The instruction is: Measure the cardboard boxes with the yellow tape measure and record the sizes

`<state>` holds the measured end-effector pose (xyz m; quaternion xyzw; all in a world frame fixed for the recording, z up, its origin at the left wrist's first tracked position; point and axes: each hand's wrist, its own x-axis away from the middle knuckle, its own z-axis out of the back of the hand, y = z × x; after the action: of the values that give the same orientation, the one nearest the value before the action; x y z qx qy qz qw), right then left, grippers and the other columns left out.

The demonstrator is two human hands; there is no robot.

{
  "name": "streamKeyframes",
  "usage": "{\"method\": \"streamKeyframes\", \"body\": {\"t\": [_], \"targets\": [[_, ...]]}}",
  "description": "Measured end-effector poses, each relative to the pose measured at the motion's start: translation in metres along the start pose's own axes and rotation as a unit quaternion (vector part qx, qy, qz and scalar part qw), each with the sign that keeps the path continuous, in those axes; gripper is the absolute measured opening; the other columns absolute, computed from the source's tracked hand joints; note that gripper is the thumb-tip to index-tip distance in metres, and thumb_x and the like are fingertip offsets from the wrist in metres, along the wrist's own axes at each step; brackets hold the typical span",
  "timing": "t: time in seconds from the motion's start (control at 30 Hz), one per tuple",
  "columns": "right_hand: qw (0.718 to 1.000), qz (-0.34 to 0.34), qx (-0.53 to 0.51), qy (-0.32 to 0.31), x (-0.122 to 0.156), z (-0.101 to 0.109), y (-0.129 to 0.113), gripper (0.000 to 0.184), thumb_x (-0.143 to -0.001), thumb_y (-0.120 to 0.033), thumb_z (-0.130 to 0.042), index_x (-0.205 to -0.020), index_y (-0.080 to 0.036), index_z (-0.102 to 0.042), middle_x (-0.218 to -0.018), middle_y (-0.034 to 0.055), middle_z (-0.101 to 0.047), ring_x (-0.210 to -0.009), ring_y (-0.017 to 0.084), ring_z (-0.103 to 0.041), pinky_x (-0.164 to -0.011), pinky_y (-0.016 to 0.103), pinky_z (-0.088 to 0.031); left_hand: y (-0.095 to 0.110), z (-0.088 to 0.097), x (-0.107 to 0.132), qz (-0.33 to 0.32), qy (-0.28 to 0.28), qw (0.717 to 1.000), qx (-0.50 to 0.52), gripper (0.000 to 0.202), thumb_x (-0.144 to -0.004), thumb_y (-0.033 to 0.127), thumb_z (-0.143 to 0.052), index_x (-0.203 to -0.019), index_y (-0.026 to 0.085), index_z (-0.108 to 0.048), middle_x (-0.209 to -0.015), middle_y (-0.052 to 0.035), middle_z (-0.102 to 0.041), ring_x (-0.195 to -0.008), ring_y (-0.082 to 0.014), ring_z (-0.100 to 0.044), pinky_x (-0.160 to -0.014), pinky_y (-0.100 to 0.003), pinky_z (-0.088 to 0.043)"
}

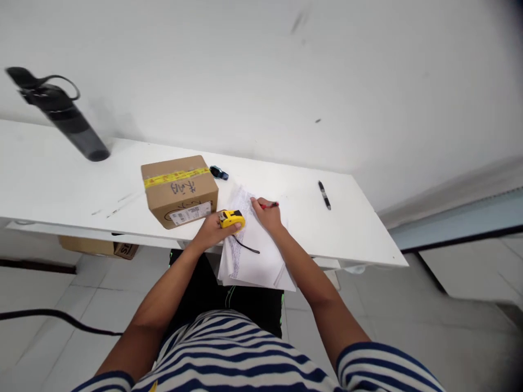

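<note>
My left hand (211, 233) is closed around a yellow and black tape measure (232, 219), whose dark wrist strap trails over the paper. My right hand (267, 215) grips a red pen (269, 205) and rests on a stack of paper sheets (261, 258). Dense markings run down the left part of the top sheet, and the stack overhangs the table's front edge. Just left of the tape measure sits a cardboard box (180, 190) with yellow tape, handwriting and a white label. The pen's tip is hidden by my fingers.
On the white table (347, 234), a dark wristwatch (219, 173) lies behind the box and a black pen (324, 195) lies to the right. A dark water bottle (65, 117) stands at the left by the wall. Another cardboard box (98, 246) is below the table.
</note>
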<state>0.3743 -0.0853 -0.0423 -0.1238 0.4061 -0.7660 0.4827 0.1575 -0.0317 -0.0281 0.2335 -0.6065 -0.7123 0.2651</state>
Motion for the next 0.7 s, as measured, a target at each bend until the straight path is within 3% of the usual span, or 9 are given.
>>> {"method": "streamKeyframes", "body": {"t": [0.07, 0.13, 0.23, 0.3, 0.37, 0.43, 0.5, 0.6, 0.7], "targets": [[0.995, 0.048, 0.078, 0.034, 0.003, -0.001, 0.0, 0.043, -0.094, -0.05, -0.044, -0.063, -0.022, -0.052, -0.062, 0.0007, -0.051, -0.061, 0.015, -0.045, -0.059, 0.028, -0.032, 0.001, -0.006, 0.007, -0.024, 0.056, 0.998, -0.01, 0.047, -0.075, 0.052, -0.077, -0.103, 0.014, -0.072, -0.096, -0.0078, -0.076, -0.086, -0.0215, -0.071, -0.077, -0.031, -0.057], [0.984, 0.091, 0.142, 0.049, 0.002, -0.001, -0.001, 0.031, -0.095, -0.041, -0.044, -0.086, -0.022, -0.068, -0.087, 0.0071, -0.065, -0.071, 0.018, -0.053, -0.063, 0.029, -0.036, 0.005, -0.01, 0.017, -0.063, 0.127, 0.99, -0.025, 0.048, -0.075, 0.052, -0.076, -0.106, 0.015, -0.071, -0.099, -0.0089, -0.076, -0.089, -0.0227, -0.071, -0.081, -0.035, -0.057], [0.979, 0.098, 0.174, 0.026, -0.002, 0.006, -0.01, 0.038, -0.089, -0.027, -0.047, -0.122, -0.023, -0.067, -0.123, 0.0161, -0.062, -0.081, 0.022, -0.059, -0.068, 0.035, -0.043, 0.017, -0.009, 0.04, -0.151, 0.197, 0.967, -0.062, 0.045, -0.078, 0.051, -0.074, -0.11, 0.019, -0.071, -0.11, -0.0106, -0.076, -0.101, -0.0256, -0.07, -0.096, -0.043, -0.054], [0.99, 0.087, 0.107, -0.02, 0.001, 0.015, -0.028, 0.049, -0.088, -0.032, -0.051, -0.136, -0.024, -0.058, -0.134, 0.0183, -0.056, -0.086, 0.024, -0.062, -0.073, 0.04, -0.049, 0.031, -0.004, 0.058, -0.219, 0.215, 0.948, -0.089, 0.047, -0.078, 0.055, -0.073, -0.112, 0.023, -0.071, -0.117, -0.0111, -0.074, -0.114, -0.0285, -0.065, -0.107, -0.049, -0.047], [0.986, 0.103, -0.045, -0.124, 0.014, 0.024, -0.056, 0.057, -0.091, -0.049, -0.05, -0.144, -0.027, -0.048, -0.131, 0.0156, -0.06, -0.09, 0.025, -0.064, -0.075, 0.042, -0.054, 0.049, 0.003, 0.073, -0.274, 0.231, 0.928, -0.1, 0.058, -0.075, 0.064, -0.072, -0.118, 0.025, -0.069, -0.123, -0.0122, -0.072, -0.127, -0.0322, -0.057, -0.115, -0.053, -0.04], [0.932, 0.152, -0.193, -0.268, 0.033, 0.027, -0.092, 0.065, -0.094, -0.066, -0.039, -0.147, -0.029, -0.04, -0.124, 0.0131, -0.065, -0.099, 0.026, -0.067, -0.083, 0.044, -0.056, 0.069, 0.014, 0.083, -0.296, 0.235, 0.92, -0.104, 0.071, -0.072, 0.072, -0.071, -0.124, 0.025, -0.065, -0.133, -0.0127, -0.066, -0.139, -0.0367, -0.046, -0.119, -0.058, -0.031], [0.89, 0.219, -0.258, -0.304, 0.05, 0.021, -0.13, 0.081, -0.085, -0.079, -0.049, -0.149, -0.032, -0.036, -0.129, 0.0124, -0.063, -0.112, 0.028, -0.065, -0.091, 0.044, -0.056, 0.087, 0.027, 0.085, -0.306, 0.248, 0.914, -0.101, 0.076, -0.069, 0.074, -0.071, -0.128, 0.026, -0.063, -0.146, -0.0122, -0.055, -0.148, -0.0406, -0.031, -0.123, -0.061, -0.022], [0.898, 0.279, -0.273, -0.204, 0.053, 0.001, -0.177, 0.078, -0.086, -0.078, -0.048, -0.147, -0.031, -0.037, -0.134, 0.0123, -0.059, -0.121, 0.029, -0.061, -0.098, 0.045, -0.055, 0.098, 0.051, 0.08, -0.294, 0.322, 0.892, -0.116, 0.089, -0.071, 0.076, -0.067, -0.142, 0.026, -0.049, -0.163, -0.0103, -0.032, -0.156, -0.0407, -0.006, -0.128, -0.057, -0.005], [0.901, 0.359, -0.201, -0.134, 0.019, -0.015, -0.204, 0.078, -0.09, -0.076, -0.041, -0.152, -0.031, -0.027, -0.145, 0.0116, -0.047, -0.134, 0.03, -0.05, -0.108, 0.049, -0.048, 0.082, 0.078, 0.072, -0.234, 0.384, 0.888, -0.1, 0.11, -0.068, 0.071, -0.075, -0.155, 0.025, -0.027, -0.168, -0.0109, -0.016, -0.155, -0.041, 0.015, -0.126, -0.059, 0.003]]}}
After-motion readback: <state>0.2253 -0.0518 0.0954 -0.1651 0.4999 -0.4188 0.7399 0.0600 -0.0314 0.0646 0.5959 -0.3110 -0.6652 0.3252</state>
